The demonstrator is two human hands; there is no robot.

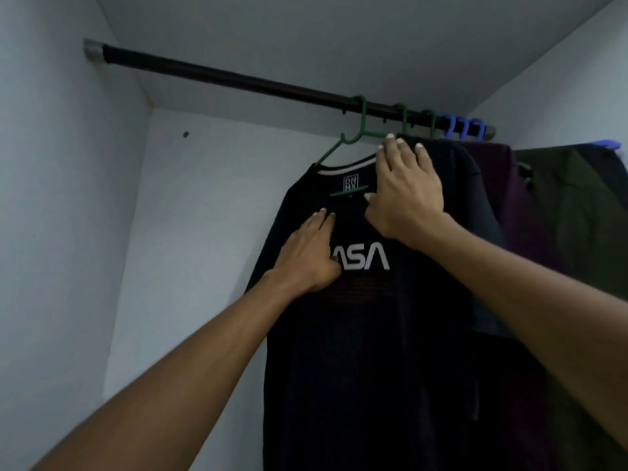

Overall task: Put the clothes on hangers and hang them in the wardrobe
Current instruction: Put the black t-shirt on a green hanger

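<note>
- black t-shirt with white lettering hangs on a green hanger, hooked over the dark wardrobe rail.
- my left hand lies flat on the shirt's chest, fingers straight, gripping nothing.
- my right hand rests spread on the shirt's shoulder by the collar, fingers extended.
- to the right, a maroon garment and an olive garment hang on the same rail, with blue hangers.
</note>
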